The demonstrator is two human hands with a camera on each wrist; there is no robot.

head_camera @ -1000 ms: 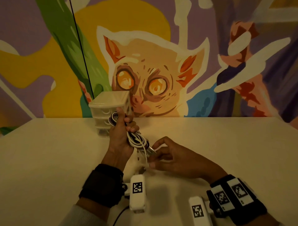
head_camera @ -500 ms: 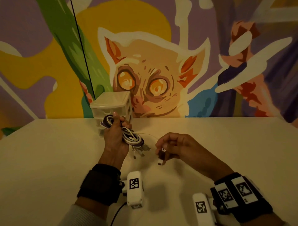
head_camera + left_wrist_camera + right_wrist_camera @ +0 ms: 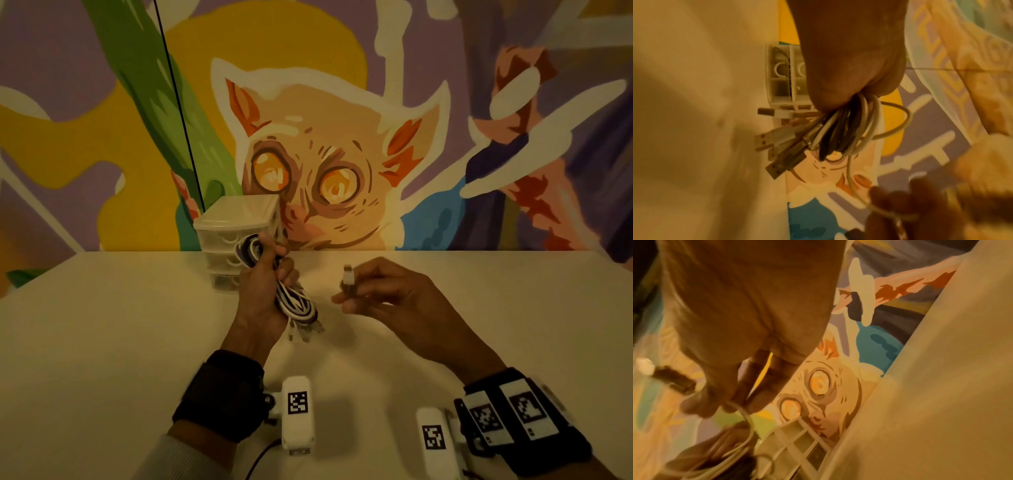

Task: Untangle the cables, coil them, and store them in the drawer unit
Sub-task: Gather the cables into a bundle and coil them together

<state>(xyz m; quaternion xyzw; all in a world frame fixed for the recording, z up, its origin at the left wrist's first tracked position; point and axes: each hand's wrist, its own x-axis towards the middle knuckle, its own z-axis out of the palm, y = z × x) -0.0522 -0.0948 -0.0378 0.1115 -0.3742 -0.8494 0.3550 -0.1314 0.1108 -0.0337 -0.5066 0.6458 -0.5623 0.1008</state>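
Observation:
My left hand [image 3: 265, 287] grips a bundle of white and dark cables [image 3: 294, 301] above the table, loops sticking out above the fist and below it. Several USB plugs [image 3: 774, 146] hang from the lower end of the cable bundle [image 3: 840, 136]. To its right, my right hand [image 3: 373, 294] pinches a white cable plug [image 3: 348, 279] upright between thumb and fingers; the plug [image 3: 663, 378] shows blurred in the right wrist view. A thin white cable [image 3: 851, 178] runs from the bundle to that hand. The small clear drawer unit [image 3: 236, 222] stands just behind my left hand, against the wall.
The pale table [image 3: 102, 325] stretches wide on both sides and ends at a painted mural wall [image 3: 342, 137]. A thin black cord [image 3: 178, 102] runs down the wall behind the drawer unit. Wrist cameras with tag markers sit on both forearms near the front edge.
My right hand pulled a plug end out of the bundle, moved right and up, and turned the plug upright. The left hand stayed holding the bundle by the drawer unit.

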